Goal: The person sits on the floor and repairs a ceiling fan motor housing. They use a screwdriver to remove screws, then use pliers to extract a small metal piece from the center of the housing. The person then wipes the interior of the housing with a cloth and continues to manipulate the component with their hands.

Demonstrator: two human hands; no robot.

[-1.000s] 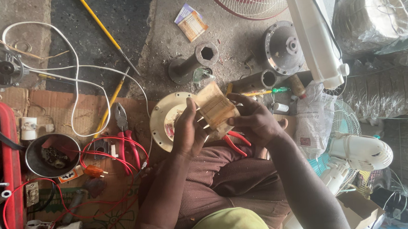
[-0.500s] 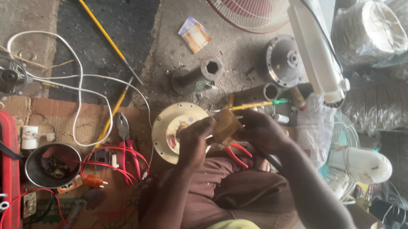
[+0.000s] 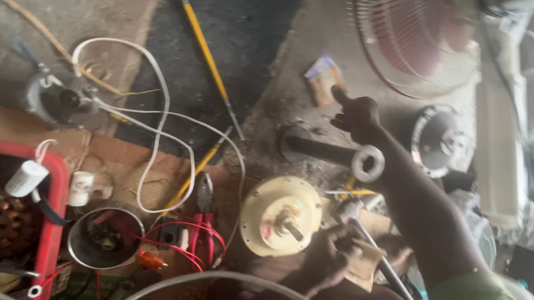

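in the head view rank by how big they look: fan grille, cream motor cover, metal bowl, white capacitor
1. fan grille, largest though cut off by the frame edge
2. cream motor cover
3. metal bowl, only slightly smaller than the cover, so that order is unsure
4. white capacitor, smallest

Soft, even daylight; weak shadows; heavy motion blur throughout, worst at the right edge.

Two hands show: the left hand (image 3: 332,260) low in the frame and the right hand (image 3: 357,116) stretched out over the floor. There are two yellow-handled screwdrivers (image 3: 207,55), one pair of red-handled pliers (image 3: 205,225), one cream round motor cover (image 3: 280,216) and one white cylindrical capacitor (image 3: 26,178). One fan grille (image 3: 417,32), one red crate (image 3: 52,225) and one round metal motor housing (image 3: 105,237) complete the count.
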